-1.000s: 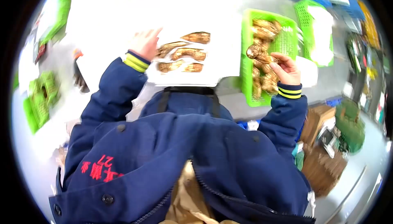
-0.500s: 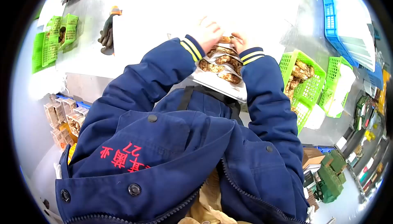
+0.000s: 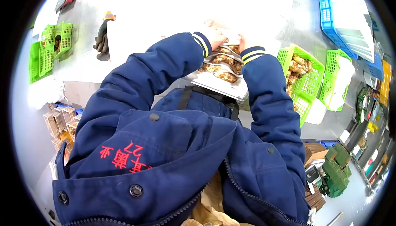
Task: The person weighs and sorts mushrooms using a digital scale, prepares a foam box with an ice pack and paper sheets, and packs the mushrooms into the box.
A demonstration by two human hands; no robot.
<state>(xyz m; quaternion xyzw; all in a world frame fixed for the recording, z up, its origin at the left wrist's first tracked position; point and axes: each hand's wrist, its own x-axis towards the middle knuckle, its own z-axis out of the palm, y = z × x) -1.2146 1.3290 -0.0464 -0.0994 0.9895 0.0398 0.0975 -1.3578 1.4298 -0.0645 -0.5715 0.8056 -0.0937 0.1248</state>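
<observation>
Several brown and cream mushrooms (image 3: 225,76) lie in rows with white sheets between them, on a white tray (image 3: 214,84) at the near edge of the worktop. My left hand (image 3: 215,34) is over the tray's far left part, its fingers bent; bright glare washes out the fingertips. At the far right of the same rows is my right hand (image 3: 249,41), close to the mushrooms there. Its fingers are overexposed and partly hidden, so what it holds cannot be made out.
A green basket (image 3: 312,77) with more mushrooms stands right of the tray, beside another green basket (image 3: 331,79) with white sheets. Blue crates (image 3: 326,9) are at the upper right. Dark gloves (image 3: 102,38) and green baskets (image 3: 47,50) lie to the left.
My right hand has left the green basket, where it held a mushroom, and come over the tray. My left hand has moved to the tray's far side. The view has turned.
</observation>
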